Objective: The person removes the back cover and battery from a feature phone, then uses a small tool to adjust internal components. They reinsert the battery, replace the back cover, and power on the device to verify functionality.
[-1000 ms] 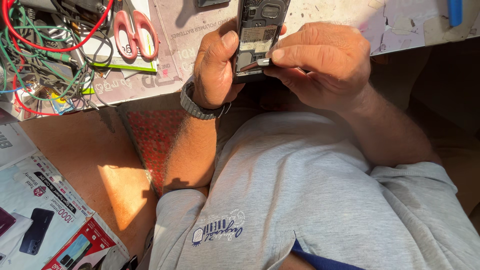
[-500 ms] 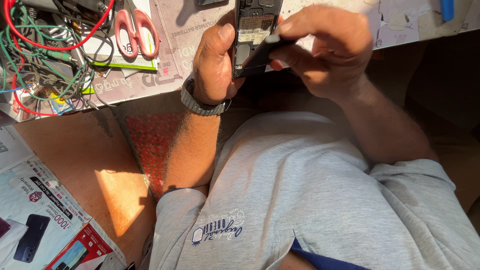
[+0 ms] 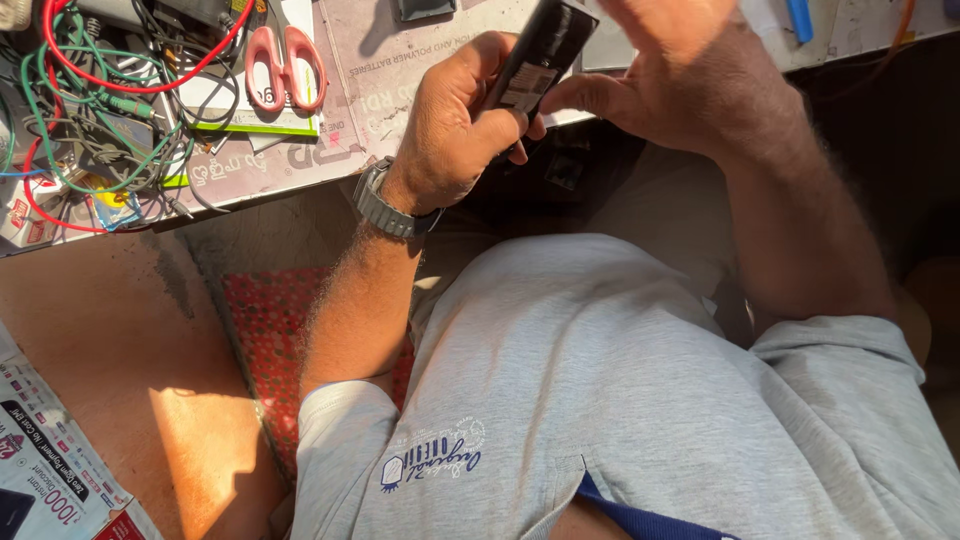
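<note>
- While gripped in left hand (image 3: 455, 130), black phone (image 3: 535, 62) sits tilted over desk's (image 3: 400, 60) front edge.
- Right hand (image 3: 690, 75): fingers loose, thumb tip touching phone.
- Pink scissors (image 3: 285, 62) + wire tangle (image 3: 95, 110) near desk's left end.

I wear a grey short-sleeved shirt (image 3: 620, 400) with a blue emblem (image 3: 430, 465) printed on it; below the emblem a dark blue edge (image 3: 640, 520) shows. A grey metal link watch (image 3: 385, 205) circles my left wrist. Both forearms are bare and hairy.
</note>
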